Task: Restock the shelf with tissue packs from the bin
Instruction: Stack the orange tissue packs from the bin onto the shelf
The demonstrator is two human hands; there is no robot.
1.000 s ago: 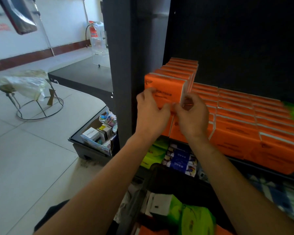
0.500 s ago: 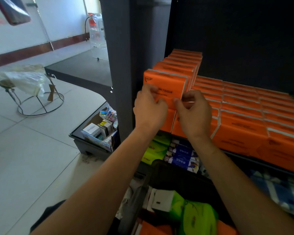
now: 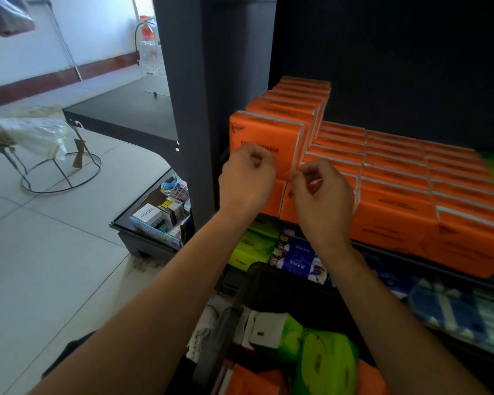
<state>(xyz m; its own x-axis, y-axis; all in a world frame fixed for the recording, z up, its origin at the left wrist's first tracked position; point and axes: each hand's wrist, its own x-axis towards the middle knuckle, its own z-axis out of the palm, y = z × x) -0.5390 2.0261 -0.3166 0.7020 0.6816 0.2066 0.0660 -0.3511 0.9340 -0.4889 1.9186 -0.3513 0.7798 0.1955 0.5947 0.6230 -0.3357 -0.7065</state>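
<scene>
An orange tissue pack (image 3: 265,135) stands at the front of a raised stack on the left end of the shelf (image 3: 411,256). Lower rows of orange packs (image 3: 397,178) fill the shelf to the right. My left hand (image 3: 247,181) hovers in front of the pack's face with curled fingers, holding nothing. Curled too, my right hand (image 3: 320,195) has thumb and forefinger close together by the pack's lower right corner. The black bin (image 3: 268,276) below my arms holds green packs (image 3: 325,363) and orange packs (image 3: 254,380).
A grey shelf post (image 3: 188,109) rises left of the stack. The lower shelf carries green packs (image 3: 251,246) and blue packs (image 3: 297,258). On the floor to the left sit a tray of small boxes (image 3: 157,218) and a wire stand (image 3: 57,178).
Both hands have let go of the front orange pack and drawn back and down a little, fingers curling. The pack stays on the stack.
</scene>
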